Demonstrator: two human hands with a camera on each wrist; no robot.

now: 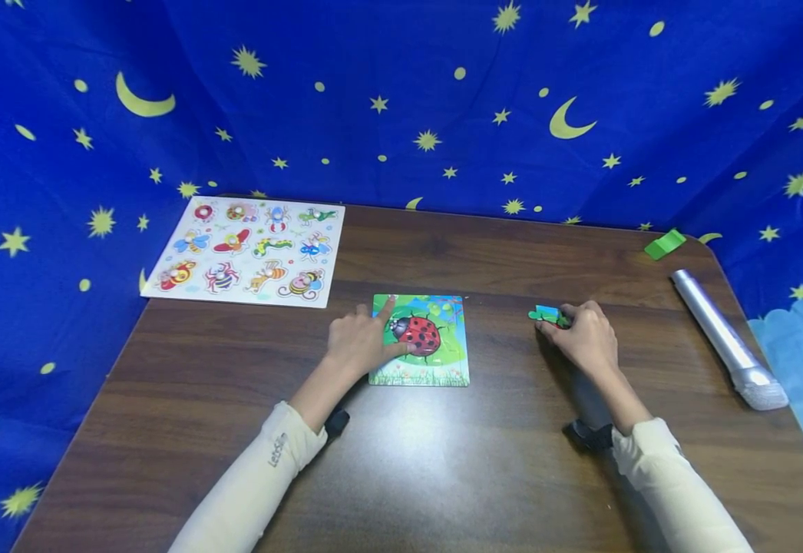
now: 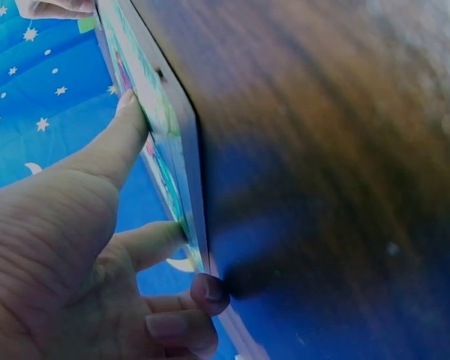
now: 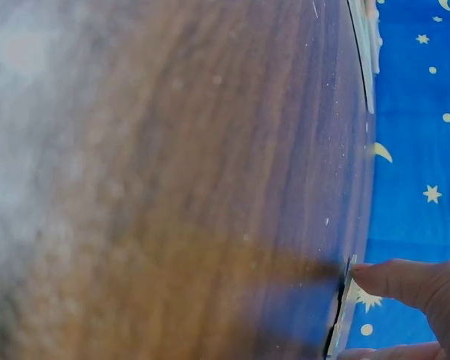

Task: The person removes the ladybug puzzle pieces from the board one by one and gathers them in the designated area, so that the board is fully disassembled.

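A square ladybug jigsaw puzzle (image 1: pixel 453 353) lies flat in the middle of the table. My left hand (image 1: pixel 356 343) rests on its left side, with thumb and index finger spread and touching the picture. In the left wrist view, the other fingers (image 2: pixel 181 328) bend beside the puzzle's edge. To the right, my right hand (image 1: pixel 589 338) pinches a small blue-and-green puzzle piece (image 1: pixel 547 313) at the tabletop. The right wrist view shows the thumb (image 3: pixel 386 279) against that piece's edge (image 3: pixel 343 307); the hand hides part of the piece.
A white insect peg puzzle board (image 1: pixel 242 296) lies at the back left. At the right are a silver microphone-shaped object (image 1: pixel 722 330) and a small green object (image 1: pixel 665 244). A blue star-and-moon cloth (image 1: pixel 374 123) hangs behind the wooden table (image 1: pixel 236 369).
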